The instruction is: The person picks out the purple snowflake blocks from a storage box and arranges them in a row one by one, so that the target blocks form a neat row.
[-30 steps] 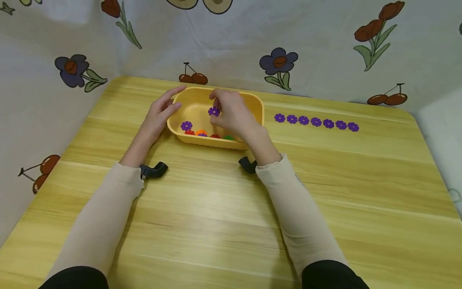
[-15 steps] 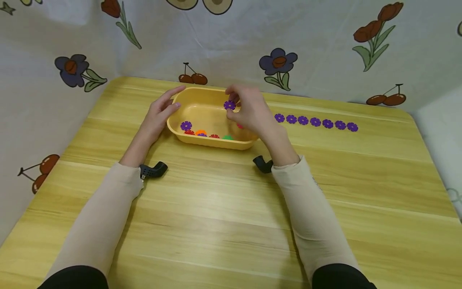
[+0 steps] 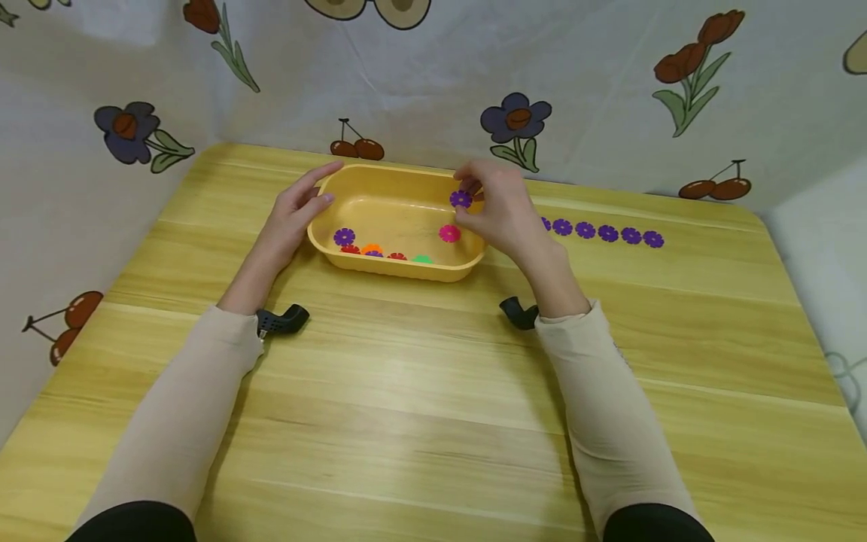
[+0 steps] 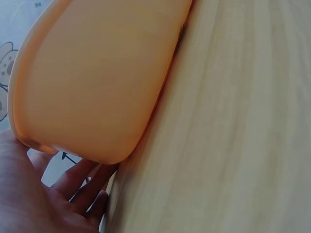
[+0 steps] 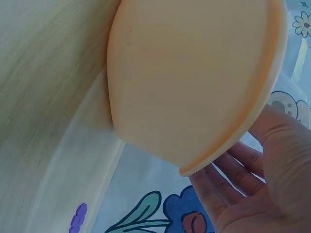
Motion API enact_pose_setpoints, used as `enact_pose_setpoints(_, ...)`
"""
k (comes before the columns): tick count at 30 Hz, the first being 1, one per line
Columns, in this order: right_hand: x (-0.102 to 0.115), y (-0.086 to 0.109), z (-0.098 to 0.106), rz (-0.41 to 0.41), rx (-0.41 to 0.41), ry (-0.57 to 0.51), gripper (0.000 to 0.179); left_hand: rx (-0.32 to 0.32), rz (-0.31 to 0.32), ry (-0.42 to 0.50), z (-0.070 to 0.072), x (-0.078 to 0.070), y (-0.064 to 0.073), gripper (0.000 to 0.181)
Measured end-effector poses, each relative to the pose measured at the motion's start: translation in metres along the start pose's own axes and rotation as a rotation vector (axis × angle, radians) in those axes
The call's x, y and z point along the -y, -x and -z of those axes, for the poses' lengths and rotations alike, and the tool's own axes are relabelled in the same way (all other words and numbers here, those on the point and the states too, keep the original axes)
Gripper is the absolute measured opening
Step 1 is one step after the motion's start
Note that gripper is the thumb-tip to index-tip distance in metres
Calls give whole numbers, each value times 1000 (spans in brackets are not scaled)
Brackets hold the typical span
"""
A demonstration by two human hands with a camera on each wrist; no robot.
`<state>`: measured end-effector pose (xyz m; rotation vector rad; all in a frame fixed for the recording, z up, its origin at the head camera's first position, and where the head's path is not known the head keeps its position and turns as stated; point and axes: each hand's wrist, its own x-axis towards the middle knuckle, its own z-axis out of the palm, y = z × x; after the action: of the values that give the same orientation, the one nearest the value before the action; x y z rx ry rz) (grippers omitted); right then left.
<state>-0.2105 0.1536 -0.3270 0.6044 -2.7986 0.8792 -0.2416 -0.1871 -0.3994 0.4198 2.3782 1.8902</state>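
A yellow plastic tub [image 3: 400, 269] stands near the table's far edge. My left hand [image 3: 290, 214] holds its left end, thumb over the rim and fingers along the outside. In the left wrist view those fingers [image 4: 82, 182] lie behind the tub's end. Above the tub's right end, my right hand [image 3: 511, 211] pinches a purple flower-shaped plastic disc [image 3: 460, 199] between thumb and fingers. The tub's wall hides that disc in the right wrist view. Inside the tub lie a purple disc [image 3: 344, 237], a pink disc [image 3: 450, 233], and several red, orange and green ones along the near wall.
Right of the tub, several purple discs [image 3: 607, 233] lie in a straight row on the wooden table [image 3: 406, 391]; my right hand covers the row's left end. A cloth printed with flowers and cherries [image 3: 420, 83] hangs behind the table. Each wrist carries a black camera mount [image 3: 283, 320].
My right hand has moved right with the purple disc, from the tub's middle to its right end, uncovering the pink disc. The left hand stays on the tub.
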Motion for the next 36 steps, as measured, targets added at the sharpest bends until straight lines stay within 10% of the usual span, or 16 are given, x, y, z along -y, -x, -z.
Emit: enact_pose_setpoints(36,-67,45,55,-148,-108,-34,40,-1,-14,17,0,0,2,49)
